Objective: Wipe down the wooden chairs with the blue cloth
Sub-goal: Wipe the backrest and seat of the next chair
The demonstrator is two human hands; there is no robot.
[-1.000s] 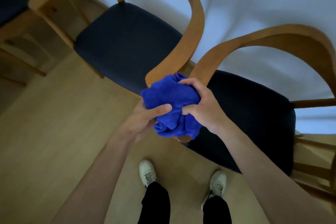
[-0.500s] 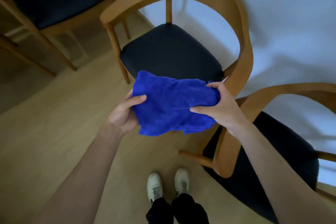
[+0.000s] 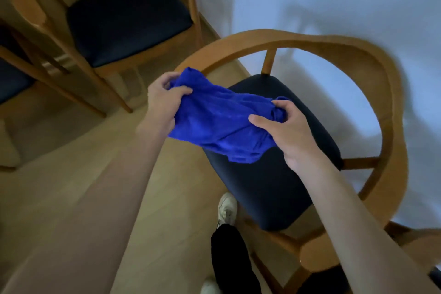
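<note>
Stretched wider than half a second ago, the blue cloth [image 3: 222, 124] now hangs in the air between both hands, above the front of the nearest chair [image 3: 338, 50] and its dark seat [image 3: 274, 186]. Left hand [image 3: 162, 102] pinches its upper corner; right hand [image 3: 288, 133] grips the other bunched end. No wood is being touched, so wiping of this chair looks yet to start. A second chair [image 3: 191, 9] waits beyond.

Crumpled bright blue cloth [image 3: 222, 124], stretched between my hands above the dark-cushioned, curved-back wooden chair [image 3: 391, 112]; second matching wooden chair [image 3: 191, 2] beyond.
</note>
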